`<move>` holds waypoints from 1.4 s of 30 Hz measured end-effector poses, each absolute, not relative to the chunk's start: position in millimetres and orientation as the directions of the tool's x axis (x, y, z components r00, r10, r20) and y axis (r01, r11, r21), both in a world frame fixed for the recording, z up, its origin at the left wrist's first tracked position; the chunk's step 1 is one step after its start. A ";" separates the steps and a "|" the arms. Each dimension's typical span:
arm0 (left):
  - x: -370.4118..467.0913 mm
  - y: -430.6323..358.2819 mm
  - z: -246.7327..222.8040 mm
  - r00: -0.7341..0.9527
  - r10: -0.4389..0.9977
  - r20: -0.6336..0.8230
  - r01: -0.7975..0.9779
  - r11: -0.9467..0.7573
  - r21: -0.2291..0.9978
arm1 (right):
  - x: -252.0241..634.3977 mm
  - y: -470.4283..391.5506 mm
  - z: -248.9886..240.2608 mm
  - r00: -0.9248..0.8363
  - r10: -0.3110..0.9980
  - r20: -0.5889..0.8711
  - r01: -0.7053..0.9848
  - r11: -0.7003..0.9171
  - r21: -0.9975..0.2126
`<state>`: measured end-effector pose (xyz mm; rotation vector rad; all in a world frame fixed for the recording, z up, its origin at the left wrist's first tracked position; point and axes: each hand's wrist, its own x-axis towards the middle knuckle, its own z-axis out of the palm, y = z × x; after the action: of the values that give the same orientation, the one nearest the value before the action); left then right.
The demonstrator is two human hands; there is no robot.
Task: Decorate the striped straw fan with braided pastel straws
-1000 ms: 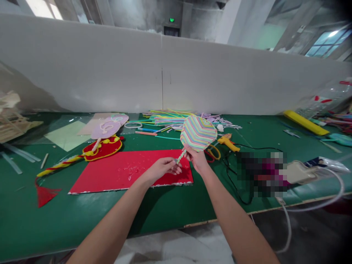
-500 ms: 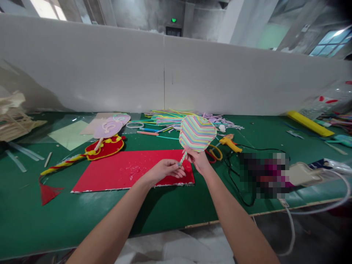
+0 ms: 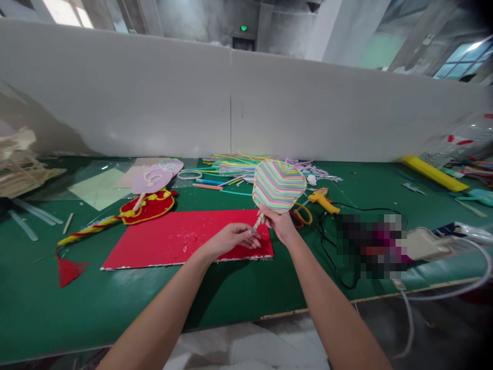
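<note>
A striped pastel fan (image 3: pixel 279 186) with a short twisted handle is held up above the right end of a red board (image 3: pixel 162 239). My left hand (image 3: pixel 235 238) pinches the lower end of the handle. Around the top of the handle, just under the striped face, my right hand (image 3: pixel 274 220) is closed. Left of the board lies a red and yellow fan (image 3: pixel 156 206) with a twisted handle and a red tassel (image 3: pixel 71 271). Behind it are purple rounded pieces (image 3: pixel 152 178).
Many pastel pipe cleaners (image 3: pixel 234 168) lie at the back. A yellow glue gun (image 3: pixel 324 201) with a black cord is on the right, near scissors with yellow handles (image 3: pixel 304 214). Farther right are a yellow bar (image 3: pixel 435 173) and a beige pad (image 3: pixel 425 244).
The striped fan face has shifted slightly to the right and turned a little. Both hands keep the same grip on the handle.
</note>
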<state>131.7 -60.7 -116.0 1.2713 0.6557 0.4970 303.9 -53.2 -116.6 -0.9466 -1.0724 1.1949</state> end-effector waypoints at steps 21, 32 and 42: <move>137.3 -64.5 -111.2 0.674 0.729 -0.119 -0.008 0.168 0.986 | 303.0 -48.5 -117.0 0.184 0.974 0.135 -0.279 0.183 -0.943; 135.9 -64.3 -116.7 0.684 0.716 -0.140 -0.131 0.310 0.942 | 304.4 -49.4 -116.5 0.133 0.986 0.099 -0.333 0.139 -0.933; 137.9 -65.0 -117.3 0.675 0.724 -0.145 -0.120 0.302 0.946 | 304.9 -50.3 -116.7 0.124 0.987 0.098 -0.303 0.132 -0.944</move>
<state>137.9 -65.0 -117.3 1.1357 0.6333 0.6118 304.9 -50.3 -116.7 -0.9432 -0.9535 1.1804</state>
